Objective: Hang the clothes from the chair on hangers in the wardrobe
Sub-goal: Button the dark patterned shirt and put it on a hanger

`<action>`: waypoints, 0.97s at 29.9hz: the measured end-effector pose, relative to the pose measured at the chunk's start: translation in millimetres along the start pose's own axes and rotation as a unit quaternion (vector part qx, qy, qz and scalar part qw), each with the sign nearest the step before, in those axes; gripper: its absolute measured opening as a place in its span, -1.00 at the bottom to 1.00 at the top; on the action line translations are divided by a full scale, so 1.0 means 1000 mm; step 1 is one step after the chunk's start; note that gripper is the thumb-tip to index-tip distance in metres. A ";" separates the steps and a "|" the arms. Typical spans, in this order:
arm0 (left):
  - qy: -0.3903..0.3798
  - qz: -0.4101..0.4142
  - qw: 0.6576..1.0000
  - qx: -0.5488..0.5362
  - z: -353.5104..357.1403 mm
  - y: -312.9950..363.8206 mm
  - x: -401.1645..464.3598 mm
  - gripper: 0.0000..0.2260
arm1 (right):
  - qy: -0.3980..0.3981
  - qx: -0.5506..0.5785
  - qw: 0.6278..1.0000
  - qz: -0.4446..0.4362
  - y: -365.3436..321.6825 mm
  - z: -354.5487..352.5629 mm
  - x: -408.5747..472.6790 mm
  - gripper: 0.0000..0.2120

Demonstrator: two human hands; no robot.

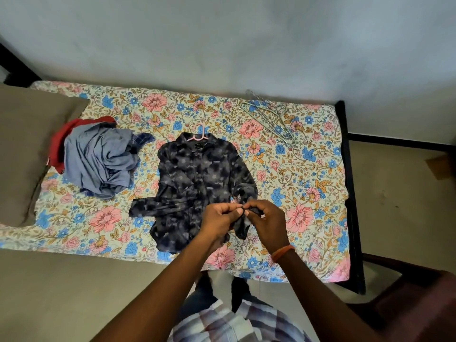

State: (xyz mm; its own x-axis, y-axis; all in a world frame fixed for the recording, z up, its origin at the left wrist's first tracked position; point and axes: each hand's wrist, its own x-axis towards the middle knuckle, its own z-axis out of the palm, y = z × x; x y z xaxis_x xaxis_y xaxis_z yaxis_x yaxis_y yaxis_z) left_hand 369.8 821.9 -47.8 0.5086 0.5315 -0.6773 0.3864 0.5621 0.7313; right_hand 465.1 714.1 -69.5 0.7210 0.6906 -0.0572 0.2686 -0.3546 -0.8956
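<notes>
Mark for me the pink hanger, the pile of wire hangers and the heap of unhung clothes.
pink hanger (199,133): head view, on its hook above the shirt collar.
wire hangers (270,117): head view, on the middle of the tangled pile.
heap of clothes (103,159): head view, on the grey-blue garment on top.

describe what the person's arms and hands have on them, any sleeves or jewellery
Both forearms are bare, with no sleeves reaching them. The right hand has an orange thread band around its wrist. The left hand shows no band, ring or watch. No gloves on either hand.
</notes>
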 end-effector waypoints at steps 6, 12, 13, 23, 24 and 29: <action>0.027 0.001 1.000 -0.005 0.000 0.002 0.003 -0.87 | 0.018 -0.025 1.000 -0.003 -0.010 0.005 0.005 -0.83; 0.020 0.062 0.987 0.145 0.000 0.001 0.003 -0.81 | 0.048 -0.219 0.973 -0.054 -0.012 0.005 -0.003 -0.90; 0.016 0.062 0.987 0.146 0.000 0.001 0.002 -0.80 | 0.031 -0.223 0.971 -0.076 -0.011 0.003 -0.002 -0.92; 0.012 0.133 0.982 0.136 -0.005 0.006 -0.009 -0.84 | 0.008 -0.236 0.965 -0.116 -0.014 -0.002 -0.005 -0.81; 0.017 0.145 0.977 0.155 -0.006 0.005 -0.009 -0.84 | 0.009 -0.226 0.967 -0.115 -0.014 -0.002 -0.006 -0.80; 0.009 0.193 0.959 0.209 -0.013 0.005 -0.011 -0.82 | -0.036 -0.158 0.980 -0.116 -0.009 -0.004 -0.001 -0.82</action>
State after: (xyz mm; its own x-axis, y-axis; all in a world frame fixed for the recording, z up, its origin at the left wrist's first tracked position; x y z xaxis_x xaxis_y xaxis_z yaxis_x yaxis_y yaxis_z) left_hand 356.4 827.2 -38.0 0.6646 0.6611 -0.3482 0.4488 0.0194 0.8934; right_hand 464.4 713.8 -59.5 0.5723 0.8150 0.0910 0.6132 -0.3517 -0.7074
